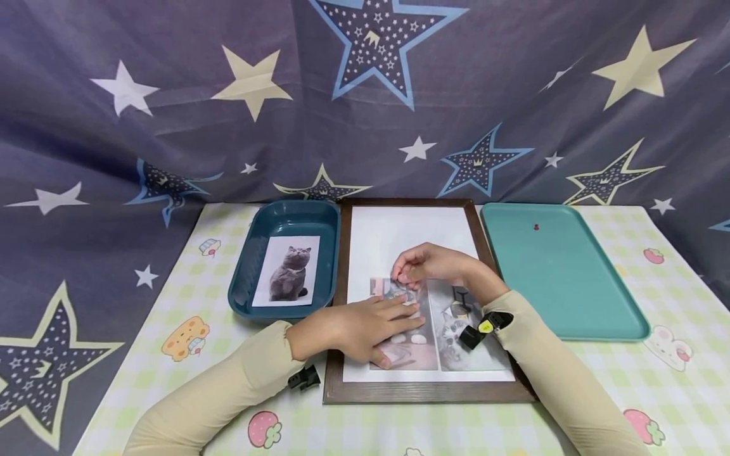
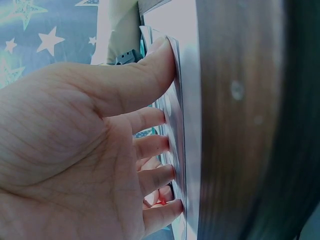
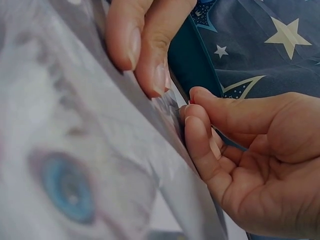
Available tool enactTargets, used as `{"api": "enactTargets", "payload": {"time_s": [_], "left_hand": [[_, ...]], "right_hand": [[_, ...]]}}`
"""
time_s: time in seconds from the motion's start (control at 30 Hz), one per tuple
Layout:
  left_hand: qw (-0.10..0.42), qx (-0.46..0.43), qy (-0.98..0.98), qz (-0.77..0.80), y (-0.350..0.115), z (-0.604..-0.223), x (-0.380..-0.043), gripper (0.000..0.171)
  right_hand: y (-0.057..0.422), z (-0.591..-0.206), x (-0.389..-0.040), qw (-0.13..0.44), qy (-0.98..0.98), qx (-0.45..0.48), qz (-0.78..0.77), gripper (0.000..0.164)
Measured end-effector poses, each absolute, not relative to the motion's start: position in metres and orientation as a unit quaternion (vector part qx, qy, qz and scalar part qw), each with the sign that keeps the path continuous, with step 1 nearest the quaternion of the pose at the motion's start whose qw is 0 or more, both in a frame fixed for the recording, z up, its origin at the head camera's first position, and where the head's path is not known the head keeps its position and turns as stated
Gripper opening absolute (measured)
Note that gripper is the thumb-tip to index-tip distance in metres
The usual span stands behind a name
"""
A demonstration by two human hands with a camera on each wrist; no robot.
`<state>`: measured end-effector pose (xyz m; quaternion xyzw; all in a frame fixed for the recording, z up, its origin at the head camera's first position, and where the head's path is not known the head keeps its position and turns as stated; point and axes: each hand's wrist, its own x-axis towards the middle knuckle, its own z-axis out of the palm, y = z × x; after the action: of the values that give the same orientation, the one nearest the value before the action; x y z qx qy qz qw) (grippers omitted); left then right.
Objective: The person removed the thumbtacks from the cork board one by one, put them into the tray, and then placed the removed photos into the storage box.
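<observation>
The photo print (image 1: 415, 345), at 7 o'clock on the framed board (image 1: 428, 394), should prove light, flexible and easily creased, best held by its edges; left hand (image 1: 371, 326) presses it, fingers spread, right hand (image 1: 436, 263) pinches a red pin (image 2: 162, 202) at its 12 o'clock.
</observation>
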<state>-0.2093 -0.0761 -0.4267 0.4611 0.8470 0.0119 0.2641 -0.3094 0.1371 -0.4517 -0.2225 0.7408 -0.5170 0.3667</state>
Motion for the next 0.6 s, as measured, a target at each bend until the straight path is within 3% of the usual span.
{"api": "enactTargets", "payload": {"time_s": [0.6], "left_hand": [[0.256,0.467,0.846,0.015,-0.0767,-0.4262,-0.2082,0.084]], "right_hand": [[0.1378,-0.4530,-0.3093,0.368,0.730,-0.218,-0.533,0.018]]}}
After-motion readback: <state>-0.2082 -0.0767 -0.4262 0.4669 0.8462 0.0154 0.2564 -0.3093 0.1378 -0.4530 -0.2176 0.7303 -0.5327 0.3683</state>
